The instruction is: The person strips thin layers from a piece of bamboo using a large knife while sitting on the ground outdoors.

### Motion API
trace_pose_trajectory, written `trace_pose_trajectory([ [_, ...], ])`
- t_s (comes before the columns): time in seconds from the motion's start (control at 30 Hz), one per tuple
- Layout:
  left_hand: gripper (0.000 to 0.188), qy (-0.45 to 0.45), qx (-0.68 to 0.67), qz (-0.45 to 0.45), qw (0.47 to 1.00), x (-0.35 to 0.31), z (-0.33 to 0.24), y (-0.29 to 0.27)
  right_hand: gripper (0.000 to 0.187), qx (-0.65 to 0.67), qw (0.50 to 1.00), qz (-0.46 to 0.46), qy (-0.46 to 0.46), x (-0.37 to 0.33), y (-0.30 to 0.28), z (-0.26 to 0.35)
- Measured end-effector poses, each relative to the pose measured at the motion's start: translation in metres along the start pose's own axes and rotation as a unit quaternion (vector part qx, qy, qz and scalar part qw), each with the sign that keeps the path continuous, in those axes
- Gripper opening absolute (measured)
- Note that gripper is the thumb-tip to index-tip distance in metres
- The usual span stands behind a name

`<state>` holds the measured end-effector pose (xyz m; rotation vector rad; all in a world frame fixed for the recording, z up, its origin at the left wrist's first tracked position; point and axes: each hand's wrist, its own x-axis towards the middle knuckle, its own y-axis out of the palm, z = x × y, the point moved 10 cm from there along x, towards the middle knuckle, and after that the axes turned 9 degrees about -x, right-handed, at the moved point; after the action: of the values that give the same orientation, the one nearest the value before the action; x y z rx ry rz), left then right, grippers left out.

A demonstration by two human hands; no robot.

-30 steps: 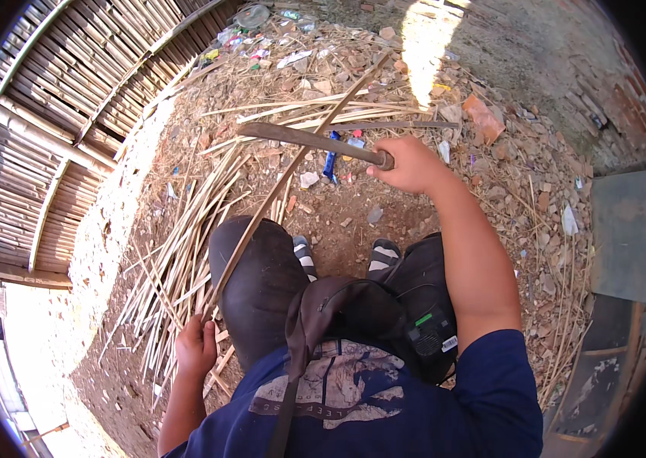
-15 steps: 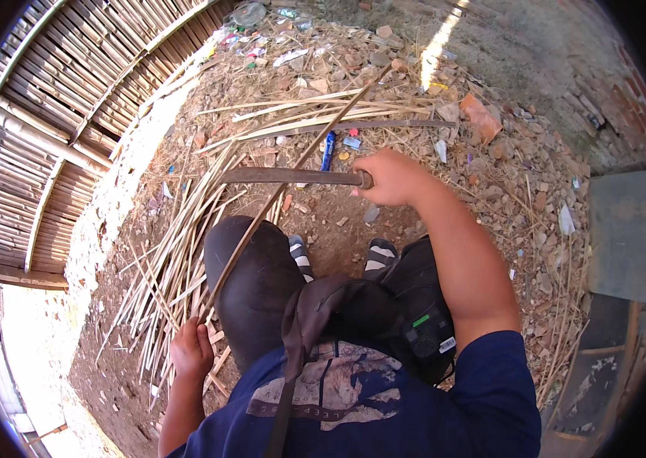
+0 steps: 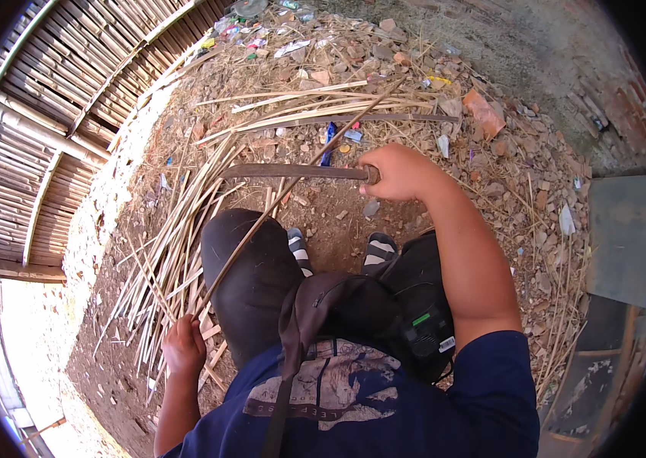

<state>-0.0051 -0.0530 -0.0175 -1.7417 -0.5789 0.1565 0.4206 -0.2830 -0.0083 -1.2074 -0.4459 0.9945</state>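
My left hand [image 3: 184, 345] is closed around the lower end of a long, thin bamboo strip [image 3: 243, 249]. The strip slants up over my left knee and away to the far right. Beyond my knees, my right hand [image 3: 395, 174] grips the short handle of a machete [image 3: 262, 170]. Its dark, slightly curved blade points left and crosses the strip. Whether blade and strip touch, I cannot tell. A pile of split bamboo strips [image 3: 178, 244] lies on the ground to the left of my legs.
More pale strips [image 3: 292, 103] and a dark flat strip [image 3: 407, 117] lie farther off. A blue wrapper [image 3: 328, 143] and a broken orange brick [image 3: 483, 113] rest among rubble. A bamboo-slat wall [image 3: 63, 114] stands left, grey sheets [image 3: 624, 237] right. A black bag [image 3: 414, 305] sits by my right thigh.
My left hand has shifted slightly left with the strip's near end, while its far end has swung a little right. The right hand and machete have moved slightly right.
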Motion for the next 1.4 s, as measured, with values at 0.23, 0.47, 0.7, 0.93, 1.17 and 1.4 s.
trace_pose_trajectory([
  [0.23,0.007,0.030,-0.001,-0.021,0.999,-0.001,0.014,-0.006,0.060,0.107,0.981,-0.092,0.130,-0.005,-0.004,-0.103],
  [0.47,0.016,0.014,-0.078,0.050,0.996,0.003,0.020,-0.005,0.052,0.052,0.997,-0.008,0.050,-0.003,-0.004,-0.041],
  [0.7,0.032,-0.043,-0.170,0.088,0.981,0.004,0.036,0.001,0.057,0.067,0.983,-0.101,0.139,-0.004,0.003,-0.099],
  [0.93,0.034,-0.058,-0.196,0.096,0.974,-0.007,0.039,0.003,0.058,0.041,0.983,-0.137,0.118,-0.013,-0.024,-0.090],
  [1.17,0.038,-0.054,-0.204,0.100,0.973,0.002,0.051,0.006,0.070,0.183,0.961,-0.046,0.203,-0.017,0.012,-0.142],
  [1.4,0.040,-0.072,-0.204,0.112,0.970,0.004,0.048,0.002,0.071,0.061,0.968,-0.132,0.206,-0.018,-0.010,-0.130],
])
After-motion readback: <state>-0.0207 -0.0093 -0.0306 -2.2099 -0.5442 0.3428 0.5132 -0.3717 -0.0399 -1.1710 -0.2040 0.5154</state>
